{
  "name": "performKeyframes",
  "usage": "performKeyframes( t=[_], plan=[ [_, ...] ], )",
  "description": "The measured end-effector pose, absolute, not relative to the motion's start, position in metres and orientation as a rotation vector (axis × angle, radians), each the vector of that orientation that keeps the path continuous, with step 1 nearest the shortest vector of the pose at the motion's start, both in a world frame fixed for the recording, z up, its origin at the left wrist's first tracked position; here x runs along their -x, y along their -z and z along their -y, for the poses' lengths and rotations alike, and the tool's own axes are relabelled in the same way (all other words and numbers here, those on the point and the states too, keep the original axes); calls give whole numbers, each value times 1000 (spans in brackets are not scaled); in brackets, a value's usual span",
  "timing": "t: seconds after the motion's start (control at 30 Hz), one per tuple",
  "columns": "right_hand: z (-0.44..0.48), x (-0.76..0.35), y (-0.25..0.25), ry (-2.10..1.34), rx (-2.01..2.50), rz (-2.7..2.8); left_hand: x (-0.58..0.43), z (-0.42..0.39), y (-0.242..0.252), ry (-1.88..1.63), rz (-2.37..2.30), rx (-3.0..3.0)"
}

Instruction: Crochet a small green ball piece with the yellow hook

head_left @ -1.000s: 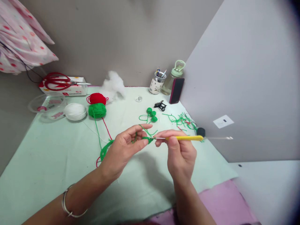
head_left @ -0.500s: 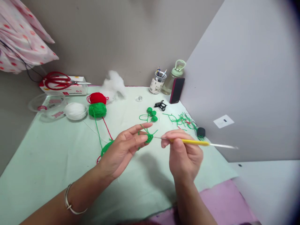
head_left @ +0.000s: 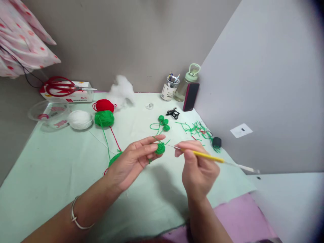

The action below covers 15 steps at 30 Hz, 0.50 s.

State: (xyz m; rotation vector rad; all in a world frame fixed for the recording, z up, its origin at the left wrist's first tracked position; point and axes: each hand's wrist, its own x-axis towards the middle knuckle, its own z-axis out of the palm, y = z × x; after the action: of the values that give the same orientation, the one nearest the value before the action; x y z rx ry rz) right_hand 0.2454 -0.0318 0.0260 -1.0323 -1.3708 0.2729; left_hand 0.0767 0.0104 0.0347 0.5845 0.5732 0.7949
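Between the thumb and fingers of my left hand (head_left: 135, 158) is a small green crochet piece (head_left: 160, 148), rounded and tightly stitched. Green yarn runs over the raised left index finger. My right hand (head_left: 198, 168) grips a crochet hook (head_left: 209, 156) by its yellow handle, and its thin metal shaft reaches left to the top edge of the green piece. The hook's other metal end sticks out to the right. Partly behind my left wrist lies another green item (head_left: 115, 159), mostly hidden. Three small green crochet balls (head_left: 165, 122) with yarn tails rest just beyond the hands.
Green (head_left: 104, 118), red (head_left: 104, 105) and white yarn balls (head_left: 80, 120) sit at the back left, near scissors (head_left: 60, 87) on a box and white stuffing (head_left: 122, 91). Yarn scraps (head_left: 196, 130), a black hair clip (head_left: 173, 113), a phone (head_left: 191, 97), bottle (head_left: 186, 86) and pen cup (head_left: 170, 89) are right.
The hook has tilted, its right end dropping and its left tip rising to the upper edge of the green piece. The piece has turned, showing more of its stitched side.
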Motion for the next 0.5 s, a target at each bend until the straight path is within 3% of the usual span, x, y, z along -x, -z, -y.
performKeyframes(
  t=[0.13, 0.5],
  plan=[
    [25, -244, -30, -652, 947, 1234, -75, -10, -35, -844, -649, -753],
    [27, -250, -29, -815, 910, 1166, -72, -7, -37, -840, -721, -956]
  ],
)
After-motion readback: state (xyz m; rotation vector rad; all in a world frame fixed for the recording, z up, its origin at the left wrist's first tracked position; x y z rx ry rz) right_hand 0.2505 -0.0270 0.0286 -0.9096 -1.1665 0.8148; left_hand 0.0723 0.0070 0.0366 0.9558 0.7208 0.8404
